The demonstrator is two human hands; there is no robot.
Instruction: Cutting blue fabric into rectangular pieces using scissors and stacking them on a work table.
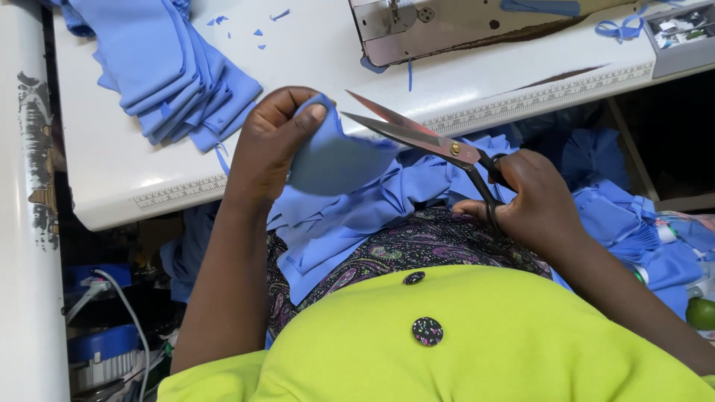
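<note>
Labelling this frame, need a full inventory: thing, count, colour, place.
fabric piece: 1, blue, pinched in left hand at table edge
scissors: 1, black handles, blades open at the fabric piece
fabric stack: 1 pile, blue, table top left
fabric heap: 1 heap, blue, on lap below table edge
scraps: several, blue, table top centre
sewing machine: 1, grey-white, top right of table
table: 1, white, ruler along front edge
tray: 1, grey, far right of table
top: 1, lime green, two dark buttons
left hand: grips fabric piece
right hand: holds scissors
</note>
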